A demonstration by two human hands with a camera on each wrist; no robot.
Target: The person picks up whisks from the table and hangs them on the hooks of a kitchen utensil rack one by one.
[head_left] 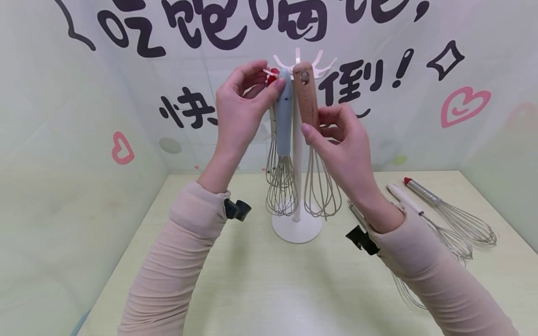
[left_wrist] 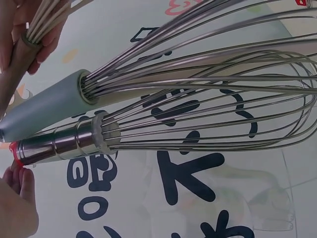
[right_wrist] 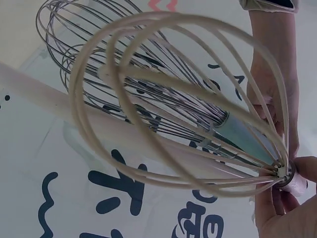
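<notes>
A white rack (head_left: 297,140) with upturned hooks stands on the table. Beside its post, a blue-handled whisk (head_left: 284,116) and a red-capped metal-handled whisk (left_wrist: 64,141) hang upright, wires down. My left hand (head_left: 244,98) is up at the hooks, its thumb against the top of the blue handle and its bent fingers around a hook tip by the red cap; whether they grip anything I cannot tell. With my right hand (head_left: 342,135) I pinch the lower wooden handle of a whisk (head_left: 307,95) with cream wires. Its holed top end overlaps the hooks in the head view.
On the table's right side lie a red-capped whisk (head_left: 447,210), a white-handled whisk (head_left: 428,221) and another whisk (head_left: 407,291), partly covered by my right sleeve. A printed curtain (head_left: 252,149) with black characters closes off the back.
</notes>
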